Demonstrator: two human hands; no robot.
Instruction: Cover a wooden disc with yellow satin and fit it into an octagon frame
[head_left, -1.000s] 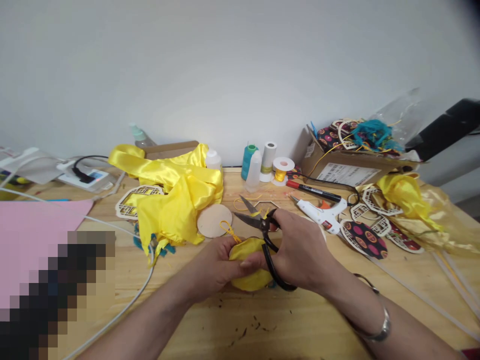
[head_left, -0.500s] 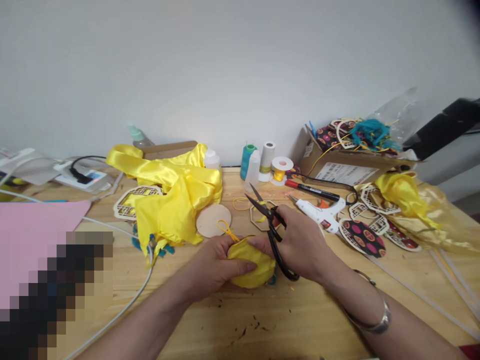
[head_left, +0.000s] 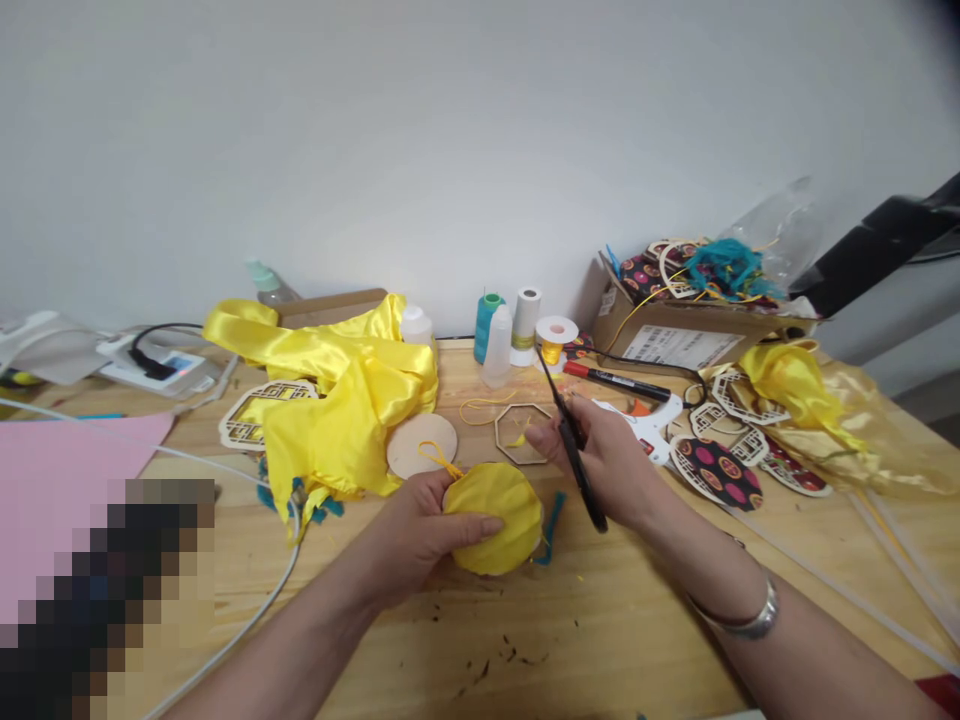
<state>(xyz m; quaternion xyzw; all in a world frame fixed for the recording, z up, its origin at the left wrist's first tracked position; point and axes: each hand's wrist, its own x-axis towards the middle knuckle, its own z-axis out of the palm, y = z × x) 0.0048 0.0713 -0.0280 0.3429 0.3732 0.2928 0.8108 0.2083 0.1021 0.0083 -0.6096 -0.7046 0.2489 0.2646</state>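
Note:
A round yellow fabric-covered disc, with an orange-yellow cord loop at its upper left edge, is held in my left hand, thumb across its face. My right hand grips black-handled scissors, their blades pointing up and away, apart from the disc. A teal strip lies on the table just right of the disc. Beyond it is an octagonal wooden frame with a yellow scrap near it. A plain wooden disc rests behind my left hand.
Crumpled yellow satin lies left of centre. Bottles and thread spools stand by the wall. To the right are a white glue gun, a marker, a patterned round piece and a cardboard box. A white cable crosses the left side.
My right hand has let go of the disc's edge and drawn away to the right with the scissors, now turned more edge-on. The disc stays in my left hand, its face more exposed.

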